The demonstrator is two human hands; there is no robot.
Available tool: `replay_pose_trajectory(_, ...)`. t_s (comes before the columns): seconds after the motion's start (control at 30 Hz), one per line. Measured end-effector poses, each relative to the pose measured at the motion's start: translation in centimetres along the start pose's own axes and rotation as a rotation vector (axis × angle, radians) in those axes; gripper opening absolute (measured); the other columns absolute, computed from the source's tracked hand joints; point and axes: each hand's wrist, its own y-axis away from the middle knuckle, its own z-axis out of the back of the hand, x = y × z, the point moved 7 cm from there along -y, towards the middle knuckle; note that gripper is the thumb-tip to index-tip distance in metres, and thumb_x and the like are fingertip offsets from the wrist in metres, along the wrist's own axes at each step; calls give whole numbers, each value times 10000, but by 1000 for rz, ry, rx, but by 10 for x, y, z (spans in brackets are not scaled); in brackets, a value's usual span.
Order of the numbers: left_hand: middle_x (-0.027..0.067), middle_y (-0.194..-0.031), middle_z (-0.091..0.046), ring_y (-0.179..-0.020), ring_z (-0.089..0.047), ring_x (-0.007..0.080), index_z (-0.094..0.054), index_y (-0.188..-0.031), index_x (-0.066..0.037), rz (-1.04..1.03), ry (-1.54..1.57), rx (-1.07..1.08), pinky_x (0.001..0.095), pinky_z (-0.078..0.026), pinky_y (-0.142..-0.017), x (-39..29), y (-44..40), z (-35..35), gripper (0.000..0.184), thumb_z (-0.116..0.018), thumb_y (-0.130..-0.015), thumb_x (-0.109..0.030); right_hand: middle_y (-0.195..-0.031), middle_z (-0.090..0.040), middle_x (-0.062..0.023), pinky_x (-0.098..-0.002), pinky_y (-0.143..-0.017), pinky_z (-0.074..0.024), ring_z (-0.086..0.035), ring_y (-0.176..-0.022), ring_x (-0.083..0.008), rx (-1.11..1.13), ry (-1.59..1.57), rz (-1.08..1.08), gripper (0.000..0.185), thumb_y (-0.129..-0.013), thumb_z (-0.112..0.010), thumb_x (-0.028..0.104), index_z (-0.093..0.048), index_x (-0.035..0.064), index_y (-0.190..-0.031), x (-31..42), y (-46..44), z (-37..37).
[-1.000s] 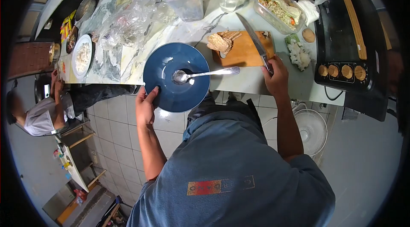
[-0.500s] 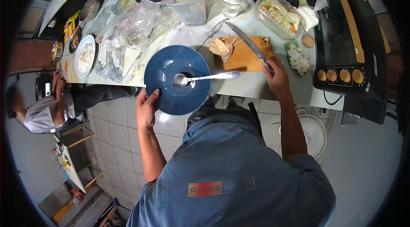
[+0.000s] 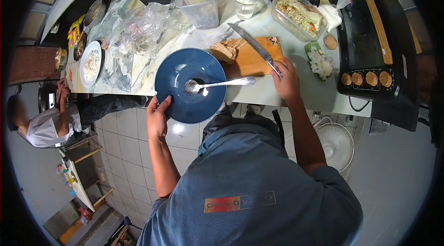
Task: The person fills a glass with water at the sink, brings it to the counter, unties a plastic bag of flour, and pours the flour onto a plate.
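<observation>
My left hand (image 3: 158, 114) grips the near left rim of a blue bowl (image 3: 171, 77), thumb on the inside. In the bowl rests a metal spoon (image 3: 226, 82), its handle sticking out over the right rim. The fingers of my right hand (image 3: 287, 81) are closed round the handle of a kitchen knife (image 3: 254, 44), at the right edge of a wooden cutting board (image 3: 273, 51). The blade slants up and left above the board. A piece of cooked meat (image 3: 224, 52), partly sliced, lies at the board's left side, close to the bowl.
Behind stand a clear plastic container (image 3: 199, 7), a cup (image 3: 246, 3) and a box of shredded vegetables (image 3: 298, 14). Chopped white pieces (image 3: 320, 62) lie right, beside a black toaster oven (image 3: 370, 51). Plastic bags (image 3: 143, 26) and a plate of rice (image 3: 91, 64) are left. Another person (image 3: 48, 123) sits far left.
The cutting board with the meat has slid left towards the bowl, and my right hand with the knife has moved left with it. My left hand still holds the bowl.
</observation>
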Motion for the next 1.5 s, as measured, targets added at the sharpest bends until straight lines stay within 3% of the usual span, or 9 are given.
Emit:
replay_pose_trajectory(0.47, 76, -1037, -695, -890, -666, 134, -626, -1172, 6, -13, -62, 22, 266, -541, -816, -17, -2, -19, 258, -576, -918, 8, -1352, -504, -220, -434, -950, -486, -564, -1162, -388, 33, -89, 68, 435, -818, -734, 163, -606, 55, -1219, 49, 2, -8)
replay_pose_trajectory(0.53, 77, -1031, -696, -889, -666, 135, -629, -1166, 7, -13, -70, 56, 266, -542, -814, -16, -8, -31, 252, -576, -919, 6, -1260, -578, -211, -391, -889, -512, -623, -1070, -352, 64, -358, -60, 429, -861, -702, 193, -586, 20, -1236, 36, 0, -4)
replay_pose_trajectory(0.67, 68, -991, -702, -844, -675, 138, -633, -1153, 4, 3, -101, 153, 271, -552, -775, -11, -27, -69, 238, -588, -920, -10, -1135, -657, -181, -333, -828, -517, -663, -975, -283, -24, -333, -219, 375, -935, -621, 238, -590, 8, -1230, 5, 8, 31)
replay_pose_trajectory(0.77, 66, -977, -706, -812, -679, 138, -634, -1150, 0, 49, -139, 241, 273, -557, -736, -3, -39, -109, 236, -599, -918, -22, -1050, -704, -112, -317, -825, -492, -643, -883, -160, 28, -594, -286, 371, -1019, -483, 298, -593, 22, -1241, -10, 18, 48)
replay_pose_trajectory(0.8, 66, -975, -707, -796, -680, 138, -635, -1148, -3, 57, -150, 277, 274, -559, -716, 0, -44, -125, 236, -604, -916, -28, -1050, -704, -112, -317, -825, -492, -643, -883, -160, 6, -588, -302, 371, -1019, -483, 298, -593, 22, -1241, -11, 19, 64)
replay_pose_trajectory(0.87, 69, -979, -708, -802, -674, 136, -638, -1143, -5, 86, -171, 325, 267, -545, -713, 5, -51, -154, 233, -616, -913, -41, -1098, -686, -80, -320, -836, -488, -628, -857, -147, 232, -904, -429, 412, -1029, -465, 339, -573, 40, -1292, -8, 29, 71)
replay_pose_trajectory(0.97, 69, -1004, -700, -851, -656, 126, -635, -1158, -2, 104, -225, 516, 249, -511, -751, 19, -59, -205, 255, -625, -908, -51, -1137, -656, -56, -286, -825, -488, -622, -867, -136, 206, -1202, -486, 447, -1034, -454, 365, -542, 53, -1341, -25, 36, 83)
replay_pose_trajectory(1.2, 18, -994, -690, -857, -641, 107, -653, -1149, -62, 176, -382, 652, 259, -508, -760, 49, -60, -303, 249, -662, -905, -108, -1068, -639, -63, -257, -786, -516, -630, -819, -115, 254, -982, -612, 449, -1014, -488, 299, -491, 30, -1373, -78, 32, 120)
replay_pose_trajectory(1.5, -9, -939, -690, -791, -629, 76, -647, -1182, -46, 207, -611, 775, 228, -510, -673, 65, -64, -346, 266, -633, -941, -158, -922, -641, -116, -296, -539, -533, -641, -589, -174, 360, -816, -626, 338, -969, -491, 176, -514, -19, -1244, -115, 34, 107)
